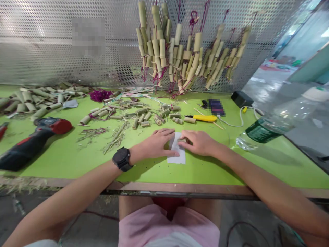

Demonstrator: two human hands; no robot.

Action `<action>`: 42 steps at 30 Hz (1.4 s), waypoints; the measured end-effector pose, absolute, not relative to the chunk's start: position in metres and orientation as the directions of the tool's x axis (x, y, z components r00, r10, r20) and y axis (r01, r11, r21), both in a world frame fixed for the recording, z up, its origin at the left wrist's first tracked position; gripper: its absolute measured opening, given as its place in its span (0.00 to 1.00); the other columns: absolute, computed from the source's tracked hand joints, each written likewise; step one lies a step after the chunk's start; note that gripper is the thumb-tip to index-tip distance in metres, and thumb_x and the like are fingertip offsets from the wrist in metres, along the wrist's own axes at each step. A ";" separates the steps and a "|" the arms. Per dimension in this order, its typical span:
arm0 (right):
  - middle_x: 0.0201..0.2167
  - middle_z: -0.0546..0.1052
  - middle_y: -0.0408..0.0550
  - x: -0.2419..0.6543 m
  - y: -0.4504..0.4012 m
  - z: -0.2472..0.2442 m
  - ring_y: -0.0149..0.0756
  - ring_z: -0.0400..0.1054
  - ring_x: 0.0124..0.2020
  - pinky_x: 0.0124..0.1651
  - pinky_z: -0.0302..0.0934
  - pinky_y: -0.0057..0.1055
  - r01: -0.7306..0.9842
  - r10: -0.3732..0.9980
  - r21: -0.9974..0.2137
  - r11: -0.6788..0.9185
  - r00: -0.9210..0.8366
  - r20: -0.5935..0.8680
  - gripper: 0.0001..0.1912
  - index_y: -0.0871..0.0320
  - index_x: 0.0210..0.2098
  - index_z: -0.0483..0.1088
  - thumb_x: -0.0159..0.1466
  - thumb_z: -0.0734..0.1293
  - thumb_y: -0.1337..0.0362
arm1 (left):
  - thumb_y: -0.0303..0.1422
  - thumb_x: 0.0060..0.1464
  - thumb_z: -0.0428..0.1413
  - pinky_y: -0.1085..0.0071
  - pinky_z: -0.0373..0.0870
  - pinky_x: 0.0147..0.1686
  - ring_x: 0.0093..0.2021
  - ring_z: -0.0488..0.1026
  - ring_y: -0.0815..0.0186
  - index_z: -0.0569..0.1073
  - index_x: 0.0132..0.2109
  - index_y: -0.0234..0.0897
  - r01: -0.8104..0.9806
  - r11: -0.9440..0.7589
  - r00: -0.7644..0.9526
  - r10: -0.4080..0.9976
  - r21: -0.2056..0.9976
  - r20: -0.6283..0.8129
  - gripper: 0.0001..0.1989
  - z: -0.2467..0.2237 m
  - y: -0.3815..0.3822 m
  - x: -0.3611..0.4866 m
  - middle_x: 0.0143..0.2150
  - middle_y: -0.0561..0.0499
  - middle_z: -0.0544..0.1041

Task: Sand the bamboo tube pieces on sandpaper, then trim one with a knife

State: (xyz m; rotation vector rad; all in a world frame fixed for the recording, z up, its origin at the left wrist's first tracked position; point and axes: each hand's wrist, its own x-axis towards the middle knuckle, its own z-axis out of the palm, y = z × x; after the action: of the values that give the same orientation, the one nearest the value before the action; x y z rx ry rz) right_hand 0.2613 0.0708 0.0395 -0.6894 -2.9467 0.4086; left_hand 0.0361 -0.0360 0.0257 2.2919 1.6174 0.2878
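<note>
A small white sheet of paper (176, 158) lies on the green tabletop in front of me. My left hand (158, 144), with a black watch at its wrist, rests across the sheet's left side, fingers stretched out and thumb on the paper. Over the right side of the sheet, my right hand (199, 142) is closed, thumb and fingers pinched on a small bamboo piece (182, 140) that is mostly hidden. Just beyond the hands are short cut bamboo tubes (157, 119) and a yellow-handled knife (205, 118).
A cordless power tool (33, 140) lies at the left, near a bamboo pile (28, 99). Purple string (100, 95) is behind. Bamboo strings (180, 55) hang on the perforated metal panel (51, 51). At right stands a plastic bottle (267, 128), with a black box (242, 99) and white cable.
</note>
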 end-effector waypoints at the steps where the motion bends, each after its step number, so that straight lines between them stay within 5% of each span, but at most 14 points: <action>1: 0.38 0.82 0.54 0.263 0.077 0.040 0.41 0.72 0.32 0.32 0.53 0.32 0.457 0.477 -0.241 0.856 -0.879 0.027 0.14 0.56 0.43 0.72 0.75 0.62 0.53 | 0.67 0.62 0.55 0.46 0.54 0.75 0.79 0.56 0.41 0.66 0.74 0.35 0.877 -0.306 0.335 0.942 0.371 -0.016 0.48 0.025 -0.036 0.036 0.80 0.35 0.59; 6: 0.40 0.83 0.57 0.273 0.104 0.048 0.44 0.73 0.32 0.31 0.54 0.33 0.653 0.659 -0.093 0.752 -0.744 0.107 0.15 0.57 0.49 0.73 0.75 0.60 0.55 | 0.66 0.62 0.56 0.45 0.54 0.76 0.79 0.56 0.41 0.64 0.75 0.34 0.882 -0.303 0.328 0.945 0.360 -0.009 0.49 0.024 -0.037 0.037 0.79 0.33 0.59; 12: 0.40 0.84 0.53 0.264 0.067 0.047 0.40 0.74 0.31 0.32 0.56 0.32 0.406 0.444 -0.328 0.853 -0.895 0.046 0.17 0.55 0.47 0.72 0.76 0.61 0.50 | 0.66 0.62 0.56 0.47 0.55 0.75 0.78 0.57 0.42 0.68 0.73 0.35 0.873 -0.315 0.342 0.940 0.373 -0.006 0.47 0.026 -0.036 0.037 0.79 0.35 0.60; 14: 0.39 0.85 0.52 0.265 0.073 0.046 0.41 0.75 0.32 0.32 0.55 0.32 0.416 0.437 -0.279 0.866 -0.899 0.014 0.16 0.55 0.45 0.73 0.75 0.62 0.50 | 0.65 0.61 0.57 0.46 0.55 0.75 0.78 0.57 0.41 0.68 0.73 0.36 0.873 -0.305 0.333 0.943 0.381 -0.008 0.46 0.027 -0.036 0.037 0.79 0.35 0.60; 19: 0.33 0.83 0.53 0.277 0.105 0.051 0.42 0.71 0.27 0.30 0.50 0.33 0.668 0.672 -0.071 0.741 -0.736 0.088 0.14 0.57 0.46 0.74 0.73 0.64 0.54 | 0.65 0.61 0.58 0.45 0.54 0.76 0.79 0.56 0.41 0.66 0.74 0.35 0.881 -0.282 0.314 0.949 0.380 -0.024 0.48 0.027 -0.037 0.037 0.79 0.34 0.60; 24: 0.32 0.83 0.50 0.271 0.082 0.049 0.39 0.71 0.27 0.30 0.52 0.32 0.473 0.494 -0.295 0.830 -0.869 -0.004 0.17 0.55 0.47 0.74 0.75 0.62 0.49 | 0.65 0.60 0.58 0.46 0.55 0.75 0.78 0.57 0.41 0.68 0.73 0.36 0.873 -0.300 0.332 0.943 0.384 -0.018 0.46 0.028 -0.036 0.036 0.79 0.35 0.60; 30: 0.28 0.81 0.50 0.276 0.096 0.050 0.39 0.67 0.24 0.30 0.47 0.33 0.619 0.628 -0.126 0.776 -0.777 0.046 0.16 0.57 0.46 0.74 0.74 0.61 0.52 | 0.66 0.61 0.57 0.45 0.54 0.75 0.78 0.56 0.41 0.66 0.74 0.35 0.880 -0.289 0.322 0.946 0.377 -0.027 0.48 0.029 -0.037 0.036 0.79 0.34 0.59; 37: 0.28 0.80 0.47 0.268 0.072 0.048 0.38 0.69 0.26 0.31 0.49 0.32 0.441 0.471 -0.378 0.814 -0.882 -0.016 0.20 0.55 0.45 0.72 0.76 0.59 0.46 | 0.65 0.60 0.58 0.46 0.55 0.75 0.78 0.56 0.41 0.67 0.74 0.35 0.884 -0.285 0.321 0.947 0.372 -0.036 0.48 0.028 -0.037 0.036 0.79 0.34 0.60; 42: 0.30 0.80 0.49 0.278 0.103 0.048 0.40 0.68 0.27 0.31 0.48 0.33 0.618 0.640 -0.242 0.748 -0.768 0.017 0.17 0.55 0.41 0.70 0.75 0.61 0.49 | 0.67 0.60 0.56 0.46 0.55 0.75 0.78 0.57 0.41 0.66 0.74 0.36 0.879 -0.292 0.322 0.946 0.377 -0.018 0.49 0.026 -0.036 0.035 0.79 0.34 0.60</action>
State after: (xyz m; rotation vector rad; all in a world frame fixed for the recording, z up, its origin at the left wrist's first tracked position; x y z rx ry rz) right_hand 0.2777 0.1027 0.0480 -1.0265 -2.8440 0.3412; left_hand 0.0347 -0.0364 0.0259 2.2758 1.6348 0.2988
